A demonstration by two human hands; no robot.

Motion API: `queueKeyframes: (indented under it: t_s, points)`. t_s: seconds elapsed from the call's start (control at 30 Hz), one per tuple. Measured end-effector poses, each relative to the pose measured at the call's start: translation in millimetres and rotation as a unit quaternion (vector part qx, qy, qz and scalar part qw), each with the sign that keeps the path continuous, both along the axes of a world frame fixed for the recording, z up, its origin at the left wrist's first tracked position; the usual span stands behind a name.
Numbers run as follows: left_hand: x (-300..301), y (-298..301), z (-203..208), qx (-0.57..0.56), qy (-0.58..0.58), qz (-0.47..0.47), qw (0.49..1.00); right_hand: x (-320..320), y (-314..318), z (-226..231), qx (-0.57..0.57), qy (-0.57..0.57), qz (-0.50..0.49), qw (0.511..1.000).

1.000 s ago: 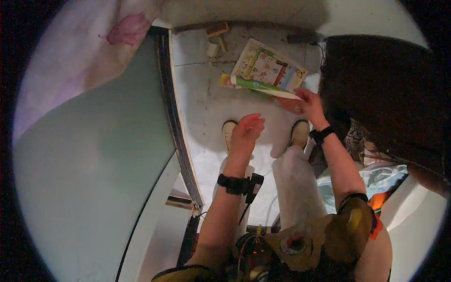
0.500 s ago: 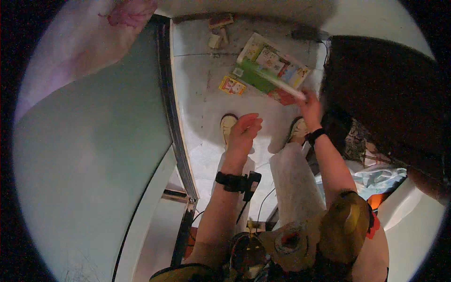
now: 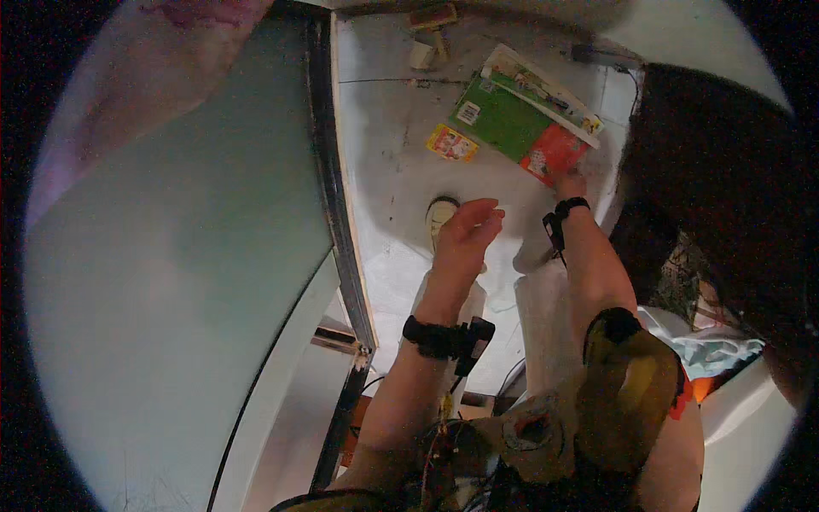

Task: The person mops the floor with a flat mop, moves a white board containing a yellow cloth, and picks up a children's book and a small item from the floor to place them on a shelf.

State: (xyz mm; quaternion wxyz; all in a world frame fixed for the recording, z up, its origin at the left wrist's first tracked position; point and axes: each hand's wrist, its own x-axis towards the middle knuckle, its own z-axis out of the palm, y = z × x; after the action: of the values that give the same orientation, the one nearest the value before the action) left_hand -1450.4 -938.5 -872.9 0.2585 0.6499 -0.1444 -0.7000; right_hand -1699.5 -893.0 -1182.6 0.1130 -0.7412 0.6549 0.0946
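A large thin booklet (image 3: 503,119) lies on the floor ahead, its green and red side facing up. Along its far edge shows a strip of illustrated pages with a pale border. My right hand (image 3: 570,177) is at the booklet's near right red corner, with the fingers closed on it; the fingertips are partly hidden. My left hand (image 3: 467,229) hangs above my shoe (image 3: 440,213), loosely bent, thumb and fingers apart, holding nothing. A small yellow and red card or packet (image 3: 452,142) lies beside the booklet's near left edge.
Small pale blocks (image 3: 421,55) and a brownish box-like piece (image 3: 433,15) lie at the far end. A dark-framed greenish panel (image 3: 213,171) runs along the left. A dark brown cover (image 3: 717,179) stands on the right, with a crumpled pale bag (image 3: 708,346) nearer me.
My right hand has moved to the red corner. The booklet's inner pages have narrowed to a strip, and more of its green and red side shows. My left hand stays loosely bent.
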Motion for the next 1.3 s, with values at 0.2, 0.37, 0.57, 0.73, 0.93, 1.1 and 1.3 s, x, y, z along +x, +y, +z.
queueKeyframes:
  t_s: [0.2,0.37,0.57,0.73,0.93,1.1,1.3]
  points:
    - [12,2,-1,-0.013,-0.041,-0.068,0.997,47,-17,10,0.211,-0.135,-0.431,0.867]
    - [9,4,-9,0.009,-0.047,-0.086,0.995,40,-16,25,0.279,-0.088,-0.265,0.919]
    - [4,24,-26,-0.092,-0.068,-0.051,0.992,28,-20,107,0.218,-0.531,-0.487,0.658]
    - [-8,20,-15,-0.177,-0.192,-0.178,0.949,11,-53,231,0.189,-0.584,-0.617,0.494]
    - [-32,4,23,-0.285,-0.372,-0.328,0.820,16,-42,311,0.222,-0.603,-0.596,0.482]
    - [-36,15,8,-0.321,-0.409,-0.361,0.774,12,-33,341,0.254,-0.592,-0.632,0.431]
    - [-20,19,-2,-0.299,-0.385,-0.363,0.794,19,-42,336,0.294,-0.612,-0.637,0.366]
